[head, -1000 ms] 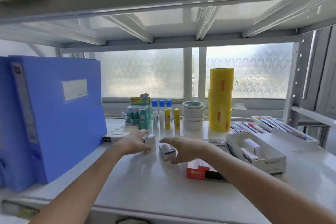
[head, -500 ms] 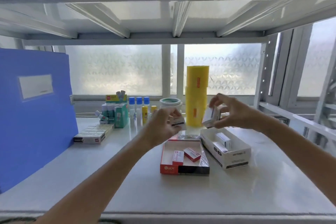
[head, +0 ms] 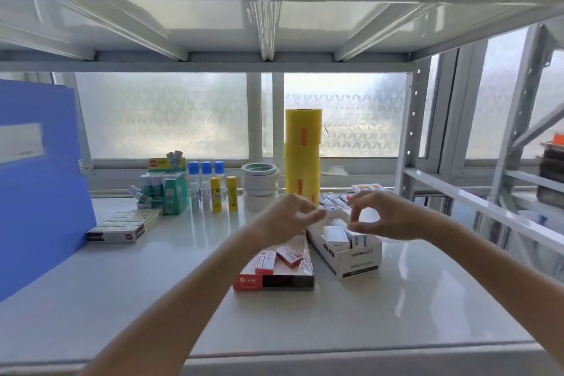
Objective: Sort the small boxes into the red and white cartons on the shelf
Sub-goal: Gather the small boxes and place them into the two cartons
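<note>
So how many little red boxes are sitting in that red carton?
2. Both lie side by side in the red carton: one red box on the left, the other red box right of it. The left hand may hide more.

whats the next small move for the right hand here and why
Probably lower the right hand a little and let go of the small white box pinched at its fingertips. The box already sits over the white carton, beside another white box inside, so it looks sorted. The left hand hovers above the red carton; whether it holds anything is unclear.

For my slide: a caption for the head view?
Both hands over the white carton, red carton alongside.
</note>
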